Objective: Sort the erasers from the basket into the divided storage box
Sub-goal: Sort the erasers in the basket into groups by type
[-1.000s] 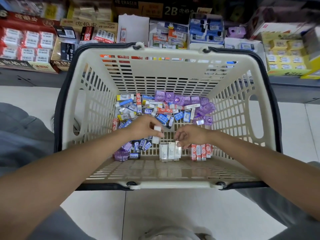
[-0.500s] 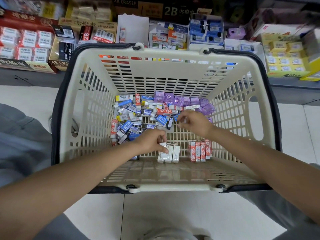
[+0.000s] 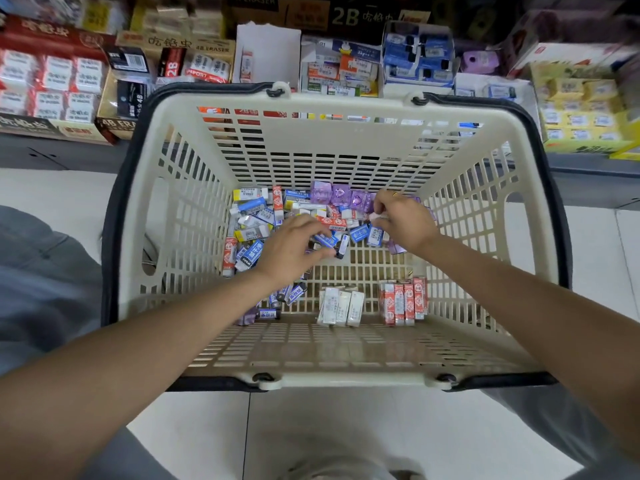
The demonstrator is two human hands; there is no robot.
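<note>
- While both forearms are reaching in over the near rim, the cream basket [image 3: 332,377] is sitting on the pale tiled floor [image 3: 346,427], its dark handles lying down along the rim.
- Against the near wall of the basket, three sorted rows are standing on the mesh bottom: blue erasers [image 3: 277,303] at the left, white erasers [image 3: 341,306] in the middle, and red erasers [image 3: 403,303] at the right, each row apart from the next.
- Just beyond the blue row, the left hand [image 3: 291,247] is reaching palm down over the near edge of the loose pile, its grip curling with the fingertips touching a blue eraser [image 3: 325,240]; whether it is truly pinching it I cannot tell.
- Farther in and to the right, the right hand [image 3: 403,220] is bending over the pile, its grip pinching a small pale eraser [image 3: 375,216] between thumb and fingertips.
- Under and behind both hands, the mixed pile of erasers [image 3: 256,220] is lying across the far half of the basket, blue, white, yellow and red ones at the left and purple erasers [image 3: 337,195] along the far right.
- Beyond the basket, boxes of erasers [image 3: 52,81] are filling a low shelf, some marked 2B and 4B.
</note>
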